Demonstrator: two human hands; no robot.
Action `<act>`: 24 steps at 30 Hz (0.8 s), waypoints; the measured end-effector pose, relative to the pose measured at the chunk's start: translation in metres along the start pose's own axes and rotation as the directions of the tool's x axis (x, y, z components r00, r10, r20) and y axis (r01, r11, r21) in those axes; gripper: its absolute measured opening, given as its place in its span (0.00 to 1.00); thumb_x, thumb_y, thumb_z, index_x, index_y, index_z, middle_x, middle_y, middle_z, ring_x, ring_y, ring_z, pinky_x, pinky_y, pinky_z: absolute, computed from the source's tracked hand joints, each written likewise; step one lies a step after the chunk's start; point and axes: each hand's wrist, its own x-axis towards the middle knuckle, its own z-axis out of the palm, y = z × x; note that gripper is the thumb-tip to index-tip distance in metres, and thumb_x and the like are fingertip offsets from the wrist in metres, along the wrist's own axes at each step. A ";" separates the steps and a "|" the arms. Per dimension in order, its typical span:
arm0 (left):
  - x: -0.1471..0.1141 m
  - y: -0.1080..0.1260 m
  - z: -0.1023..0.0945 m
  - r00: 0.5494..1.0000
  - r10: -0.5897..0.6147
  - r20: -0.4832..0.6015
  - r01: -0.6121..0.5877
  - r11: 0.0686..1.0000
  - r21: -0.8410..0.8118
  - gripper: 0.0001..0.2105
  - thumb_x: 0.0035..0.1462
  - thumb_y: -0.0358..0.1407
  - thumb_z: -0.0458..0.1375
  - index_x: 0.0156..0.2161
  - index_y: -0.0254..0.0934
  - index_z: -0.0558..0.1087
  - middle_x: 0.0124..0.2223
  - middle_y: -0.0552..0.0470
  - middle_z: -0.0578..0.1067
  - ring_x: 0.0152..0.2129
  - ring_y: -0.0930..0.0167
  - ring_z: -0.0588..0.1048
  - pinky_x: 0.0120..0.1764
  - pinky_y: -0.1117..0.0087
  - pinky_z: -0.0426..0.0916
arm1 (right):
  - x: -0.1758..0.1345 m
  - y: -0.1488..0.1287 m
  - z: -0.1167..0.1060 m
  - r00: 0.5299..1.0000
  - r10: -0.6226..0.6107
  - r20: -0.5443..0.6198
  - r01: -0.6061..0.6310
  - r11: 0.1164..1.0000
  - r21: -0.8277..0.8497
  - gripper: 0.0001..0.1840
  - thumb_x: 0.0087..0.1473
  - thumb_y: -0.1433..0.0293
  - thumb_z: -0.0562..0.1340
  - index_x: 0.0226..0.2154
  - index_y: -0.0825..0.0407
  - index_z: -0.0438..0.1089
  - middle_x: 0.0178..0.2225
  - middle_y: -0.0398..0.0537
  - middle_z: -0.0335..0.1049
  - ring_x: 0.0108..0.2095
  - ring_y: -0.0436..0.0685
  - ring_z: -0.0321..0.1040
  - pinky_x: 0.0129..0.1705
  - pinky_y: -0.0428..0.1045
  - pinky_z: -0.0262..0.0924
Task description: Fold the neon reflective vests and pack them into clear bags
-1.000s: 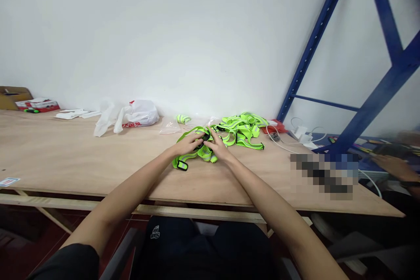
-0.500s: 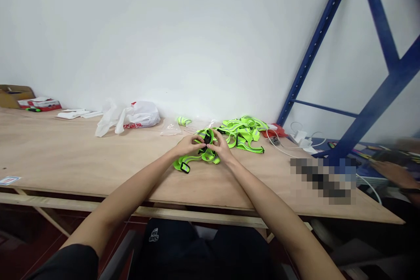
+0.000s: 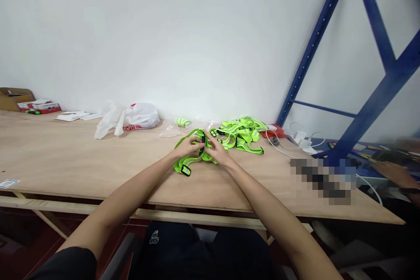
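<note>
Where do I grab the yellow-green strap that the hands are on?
Probably pinch the black buckle at the loose end of the yellow-green reflective strap, coming from the near side. That end sticks out, clear of the left hand and right hand; its stiff-looking shape should pinch easier than floppy strap.

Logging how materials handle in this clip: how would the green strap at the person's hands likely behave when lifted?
The green strap would probably flop and sag, since it lies in loose bends. The black buckle on its near end looks rigid, so that end may dangle. It might also snag on the strap pile nearby, which is full of loops.
</note>
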 end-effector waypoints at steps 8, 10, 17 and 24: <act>-0.002 0.007 0.004 0.993 0.119 0.012 -0.120 0.992 0.028 0.16 0.50 0.44 0.64 0.39 0.35 0.73 0.42 0.46 0.76 0.40 0.63 0.77 0.42 0.65 0.73 | -0.001 0.010 -0.003 0.985 -0.113 -0.133 0.078 0.966 -0.245 0.46 0.43 0.79 0.56 0.66 0.46 0.58 0.66 0.50 0.58 0.65 0.62 0.56 0.63 0.59 0.58; -0.003 0.007 0.004 0.981 0.186 0.048 -0.189 0.978 0.083 0.14 0.49 0.40 0.63 0.40 0.36 0.73 0.44 0.46 0.75 0.42 0.63 0.76 0.45 0.65 0.72 | -0.001 0.016 -0.005 0.977 -0.125 -0.173 0.074 0.959 -0.274 0.45 0.44 0.79 0.56 0.66 0.45 0.58 0.65 0.50 0.59 0.65 0.62 0.56 0.62 0.59 0.59; -0.004 0.003 -0.005 0.965 0.237 0.109 -0.257 0.939 0.231 0.13 0.47 0.34 0.61 0.41 0.36 0.71 0.42 0.50 0.74 0.41 0.64 0.73 0.45 0.64 0.70 | -0.007 0.008 -0.011 0.971 -0.226 -0.080 0.161 0.861 -0.482 0.43 0.51 0.77 0.56 0.68 0.45 0.50 0.66 0.53 0.55 0.66 0.62 0.53 0.64 0.62 0.57; 0.001 -0.006 -0.014 0.972 0.185 0.143 -0.216 0.947 0.237 0.13 0.45 0.39 0.65 0.37 0.36 0.73 0.40 0.51 0.75 0.39 0.63 0.73 0.47 0.63 0.68 | -0.008 -0.014 -0.010 0.896 -0.408 0.177 0.383 0.504 -0.774 0.28 0.52 0.79 0.57 0.56 0.51 0.66 0.67 0.59 0.54 0.68 0.69 0.47 0.65 0.69 0.49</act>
